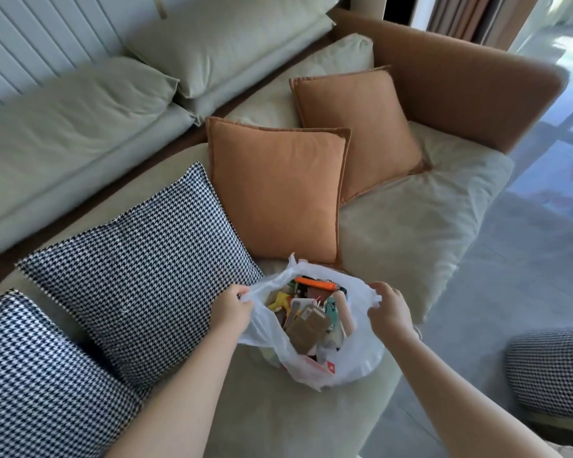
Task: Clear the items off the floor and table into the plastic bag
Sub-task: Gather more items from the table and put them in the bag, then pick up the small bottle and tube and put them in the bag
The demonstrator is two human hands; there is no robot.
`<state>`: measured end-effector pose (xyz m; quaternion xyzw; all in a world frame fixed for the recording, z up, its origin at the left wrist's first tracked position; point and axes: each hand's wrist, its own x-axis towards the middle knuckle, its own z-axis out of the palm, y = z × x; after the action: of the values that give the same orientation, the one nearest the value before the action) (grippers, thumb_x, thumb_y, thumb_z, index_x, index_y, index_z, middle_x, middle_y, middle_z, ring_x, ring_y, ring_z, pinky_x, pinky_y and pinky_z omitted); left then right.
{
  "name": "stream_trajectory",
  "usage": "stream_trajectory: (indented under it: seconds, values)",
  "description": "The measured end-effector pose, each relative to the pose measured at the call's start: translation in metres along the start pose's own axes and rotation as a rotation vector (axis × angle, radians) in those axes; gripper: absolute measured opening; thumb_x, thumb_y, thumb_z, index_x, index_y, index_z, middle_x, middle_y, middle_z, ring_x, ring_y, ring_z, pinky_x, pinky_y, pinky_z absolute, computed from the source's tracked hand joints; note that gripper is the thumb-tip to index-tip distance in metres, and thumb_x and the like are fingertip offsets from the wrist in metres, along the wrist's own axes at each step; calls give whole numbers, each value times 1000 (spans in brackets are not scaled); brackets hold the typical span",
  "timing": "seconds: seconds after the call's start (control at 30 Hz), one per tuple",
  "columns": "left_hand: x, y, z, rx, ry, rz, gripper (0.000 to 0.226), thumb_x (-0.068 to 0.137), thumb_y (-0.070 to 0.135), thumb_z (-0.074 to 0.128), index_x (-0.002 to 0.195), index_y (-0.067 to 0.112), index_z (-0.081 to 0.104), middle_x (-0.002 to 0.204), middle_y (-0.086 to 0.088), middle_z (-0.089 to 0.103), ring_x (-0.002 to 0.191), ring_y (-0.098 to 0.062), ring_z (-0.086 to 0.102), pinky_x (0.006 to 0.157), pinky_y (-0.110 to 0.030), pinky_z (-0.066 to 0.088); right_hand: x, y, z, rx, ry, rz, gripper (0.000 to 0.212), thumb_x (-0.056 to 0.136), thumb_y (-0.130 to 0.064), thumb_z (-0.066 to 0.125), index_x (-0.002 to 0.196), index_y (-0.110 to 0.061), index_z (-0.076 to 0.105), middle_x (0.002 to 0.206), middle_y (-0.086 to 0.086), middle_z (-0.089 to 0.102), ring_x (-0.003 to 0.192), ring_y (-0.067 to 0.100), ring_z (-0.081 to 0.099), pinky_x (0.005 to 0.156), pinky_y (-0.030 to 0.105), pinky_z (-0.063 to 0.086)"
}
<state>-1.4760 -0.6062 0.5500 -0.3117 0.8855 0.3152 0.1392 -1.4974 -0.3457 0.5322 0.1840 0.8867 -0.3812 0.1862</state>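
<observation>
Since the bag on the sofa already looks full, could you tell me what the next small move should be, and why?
Probably draw the two handles together and lift. The left hand and right hand each grip one side of the bag, holding its mouth open, and the bag sits on the sofa packed with items up to the rim, so closing it would likely keep them from spilling.

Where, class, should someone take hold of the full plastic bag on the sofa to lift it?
Probably by its two loose top edges, from above on either side, where the left hand and right hand pinch the plastic bag: its mouth gapes open over loose contents.
</observation>
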Motion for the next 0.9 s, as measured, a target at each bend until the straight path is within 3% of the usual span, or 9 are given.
stream_trajectory:
  seconds: [0.17,0.27,0.37,0.5,0.67,0.9]
  values:
    - [-5,-3,-15,16,103,-57,27,93,12,54,119,14,58,115,-7,62,71,-16,56,54,-26,42,-8,9,-12,-47,38,-63,56,86,12,40,136,-12,45,134,11,44,115,26,51,79,22,39]
    - [-10,-1,-18,22,69,-14,32,91,11,56,123,12,56,121,-7,61,95,-24,61,75,-33,51,-12,9,-16,-64,-11,-84,51,87,6,47,135,-14,47,132,10,48,114,25,53,83,24,43]
    - [-26,9,-15,68,27,42,40,91,13,58,131,11,52,129,-8,57,112,-24,58,86,-30,47,-23,5,-22,-98,-57,-122,48,88,-3,54,133,-14,49,131,9,51,111,23,54,87,26,43]
    - [-57,33,-20,94,49,120,43,91,15,60,132,12,51,131,-11,52,113,-23,56,88,-29,49,-44,-3,-36,-119,-93,-175,43,90,-10,56,132,-14,50,130,7,52,88,14,52,71,21,41]
    - [-111,71,-24,87,-99,279,44,94,19,56,136,16,46,124,-4,58,108,-17,58,81,-24,46,-84,-10,-59,-125,-69,-200,44,92,-16,55,134,-15,46,127,5,57,110,19,56,91,28,45]
    - [-177,112,-7,339,-330,561,27,92,36,48,111,23,62,115,0,66,102,-22,62,89,-38,51,-144,-7,-90,-263,18,-188,42,92,-30,50,133,-23,46,127,-4,59,117,18,54,92,31,44]
